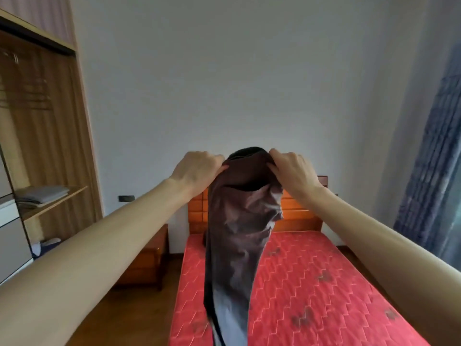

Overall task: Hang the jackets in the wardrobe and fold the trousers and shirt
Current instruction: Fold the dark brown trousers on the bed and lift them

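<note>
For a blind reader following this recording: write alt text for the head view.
Two hands, left and right, hold a dark brown garment up by its top edge, so it hangs over a red mattress. An open wardrobe with folded clothes on a shelf stands at left; a blue curtain hangs at right.

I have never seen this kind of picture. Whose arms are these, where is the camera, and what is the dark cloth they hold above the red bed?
There is no machine here. A person wears one camera on the head, so you see their own arms reaching forward. The left hand and right hand each grip the top edge of a dark brown garment, which hangs down in front of the red mattress. Whether it is trousers or a jacket is hard to tell. On the left stands an open wardrobe with folded grey clothes on a shelf.
</note>
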Demonstrator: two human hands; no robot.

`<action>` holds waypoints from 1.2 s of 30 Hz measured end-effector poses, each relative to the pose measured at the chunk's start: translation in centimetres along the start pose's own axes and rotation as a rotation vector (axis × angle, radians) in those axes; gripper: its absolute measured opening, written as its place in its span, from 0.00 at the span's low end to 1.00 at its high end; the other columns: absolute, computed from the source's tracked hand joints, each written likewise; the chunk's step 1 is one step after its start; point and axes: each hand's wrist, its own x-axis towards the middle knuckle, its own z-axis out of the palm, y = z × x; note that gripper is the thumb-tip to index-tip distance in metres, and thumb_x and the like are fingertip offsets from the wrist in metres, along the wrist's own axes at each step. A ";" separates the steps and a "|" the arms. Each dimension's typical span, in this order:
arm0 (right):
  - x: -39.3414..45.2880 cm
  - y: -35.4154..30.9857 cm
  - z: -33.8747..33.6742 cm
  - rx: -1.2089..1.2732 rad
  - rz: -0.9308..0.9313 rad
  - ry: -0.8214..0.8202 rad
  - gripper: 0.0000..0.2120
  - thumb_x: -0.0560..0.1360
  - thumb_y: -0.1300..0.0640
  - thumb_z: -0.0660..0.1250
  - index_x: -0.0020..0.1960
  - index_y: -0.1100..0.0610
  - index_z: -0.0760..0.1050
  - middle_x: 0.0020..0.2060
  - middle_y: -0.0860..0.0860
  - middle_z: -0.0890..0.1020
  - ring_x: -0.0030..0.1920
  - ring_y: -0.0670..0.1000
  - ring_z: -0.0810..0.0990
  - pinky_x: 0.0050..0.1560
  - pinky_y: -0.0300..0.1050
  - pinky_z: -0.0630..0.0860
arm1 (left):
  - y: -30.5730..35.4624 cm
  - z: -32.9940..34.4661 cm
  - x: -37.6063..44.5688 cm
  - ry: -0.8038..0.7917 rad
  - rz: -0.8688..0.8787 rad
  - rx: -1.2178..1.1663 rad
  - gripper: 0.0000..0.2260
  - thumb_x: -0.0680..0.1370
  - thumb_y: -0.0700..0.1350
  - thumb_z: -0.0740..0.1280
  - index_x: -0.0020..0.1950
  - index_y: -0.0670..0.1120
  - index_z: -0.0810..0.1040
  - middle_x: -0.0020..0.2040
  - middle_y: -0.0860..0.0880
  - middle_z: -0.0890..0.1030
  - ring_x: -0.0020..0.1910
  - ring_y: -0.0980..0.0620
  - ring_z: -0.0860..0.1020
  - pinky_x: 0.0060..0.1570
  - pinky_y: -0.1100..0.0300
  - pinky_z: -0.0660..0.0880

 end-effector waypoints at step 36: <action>-84.2 -17.3 28.4 0.140 0.099 -1.212 0.11 0.53 0.60 0.79 0.34 0.56 0.82 0.27 0.48 0.77 0.24 0.51 0.79 0.17 0.40 0.69 | 46.0 33.1 -70.3 -1.314 0.320 -0.352 0.10 0.69 0.46 0.77 0.49 0.47 0.84 0.58 0.44 0.79 0.53 0.45 0.79 0.44 0.50 0.79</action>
